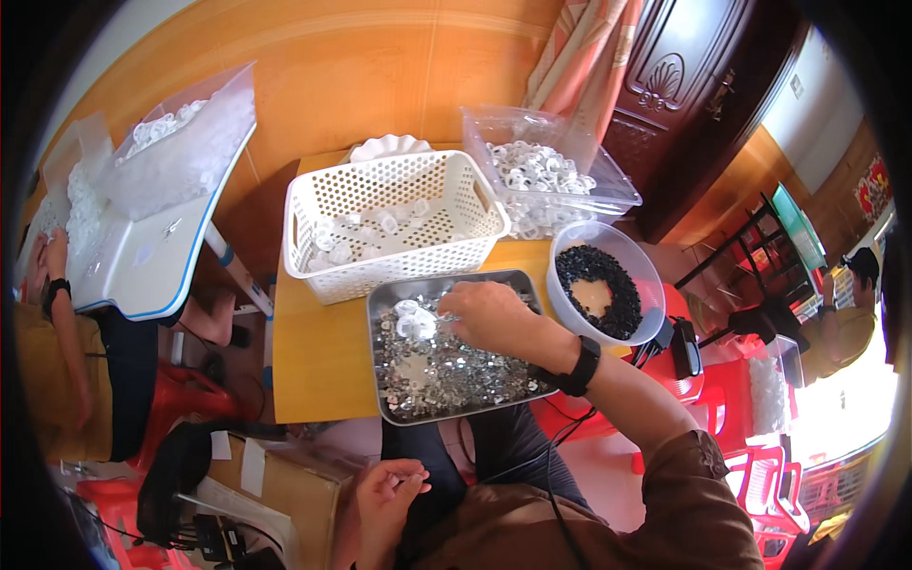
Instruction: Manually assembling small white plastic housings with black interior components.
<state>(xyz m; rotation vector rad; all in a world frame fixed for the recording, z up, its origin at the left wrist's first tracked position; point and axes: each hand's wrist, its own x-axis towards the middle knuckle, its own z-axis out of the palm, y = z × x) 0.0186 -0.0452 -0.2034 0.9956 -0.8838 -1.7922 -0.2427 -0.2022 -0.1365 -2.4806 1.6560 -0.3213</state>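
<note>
A metal tray [375,313] holds many small shiny metal pieces [456,375], with several white plastic rings [414,321] piled at its far left. My right hand [489,315] reaches over the far part of this tray, fingers pinched together beside the rings; whatever is between the fingertips is hidden. Below the tray's near edge, over my lap, my left hand [388,496] is curled with thumb and fingertips together. A small, pale bit seems to show at its fingertips, too small to name.
Behind the tray stands a white perforated basket [399,261] with clear plastic pieces. A clear bag [541,176] of white rings and a translucent bowl [646,285] of black parts are at the right. At left, a co-worker's hands [52,252] are at a white table [152,275].
</note>
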